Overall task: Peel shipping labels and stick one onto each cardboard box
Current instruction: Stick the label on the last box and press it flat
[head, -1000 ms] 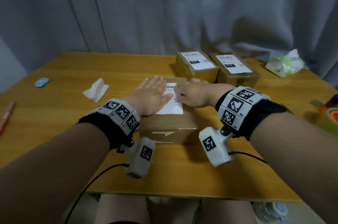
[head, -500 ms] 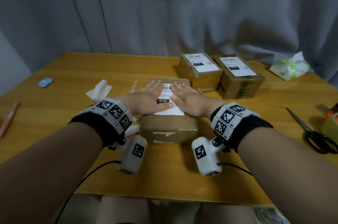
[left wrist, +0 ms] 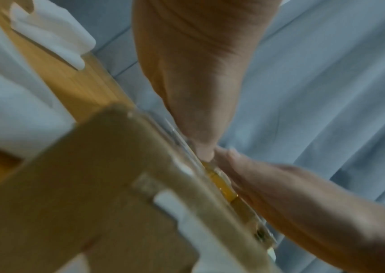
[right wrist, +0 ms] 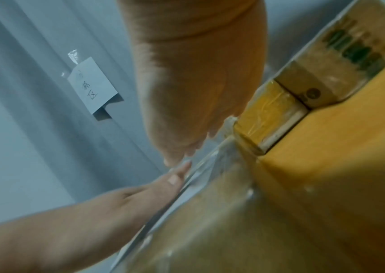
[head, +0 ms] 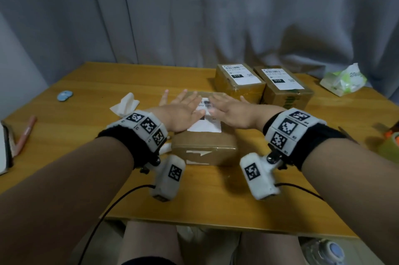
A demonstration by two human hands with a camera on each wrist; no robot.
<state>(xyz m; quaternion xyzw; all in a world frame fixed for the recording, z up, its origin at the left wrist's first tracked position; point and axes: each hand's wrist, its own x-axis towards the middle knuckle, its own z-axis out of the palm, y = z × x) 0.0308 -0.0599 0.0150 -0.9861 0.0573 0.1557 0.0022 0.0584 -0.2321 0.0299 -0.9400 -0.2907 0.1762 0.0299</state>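
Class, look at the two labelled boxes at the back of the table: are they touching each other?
Cannot tell. In the head view the left back box and the right back box stand side by side, but whether the dark line between them is gap or seam stays unclear.

Head camera looks down over the table [head: 86,100]; wrist cameras sit close, low, facing forward; all share the near box [head: 204,145].

Three cardboard boxes [head: 204,145], three shipping labels [head: 205,126], two hands [head: 183,113], one tissue pack [head: 343,80].
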